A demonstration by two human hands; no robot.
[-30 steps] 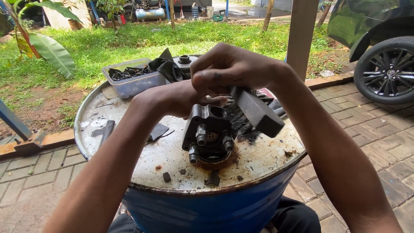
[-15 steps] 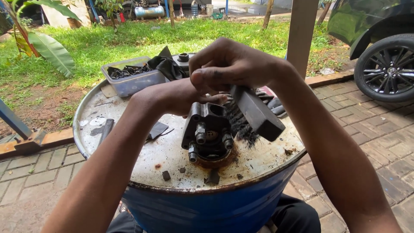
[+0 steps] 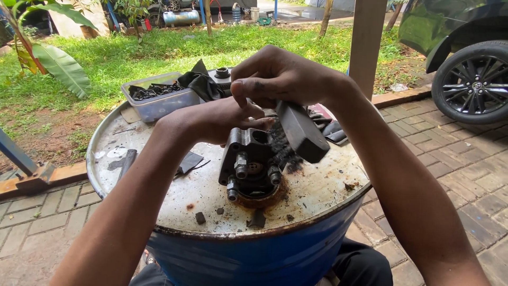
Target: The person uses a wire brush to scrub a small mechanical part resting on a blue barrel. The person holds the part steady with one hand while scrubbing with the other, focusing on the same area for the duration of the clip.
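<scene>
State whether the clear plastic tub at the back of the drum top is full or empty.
Partly filled: the plastic tub holds dark small parts lying below its rim; what they are cannot be told.

Both forearms extended forward, converging. Left hand (image 3: 211,119) palm down, fingers curled in a steadying grip. Right hand (image 3: 278,77) above it, wrist bent, fingers closed in a grasp, thumb pressed down.

A dark, greasy metal pump housing (image 3: 251,167) with bolts stands upright on the drum top. A black-bristled brush (image 3: 299,132) with a dark block handle presses its bristles against the housing's two-o'clock side.
</scene>
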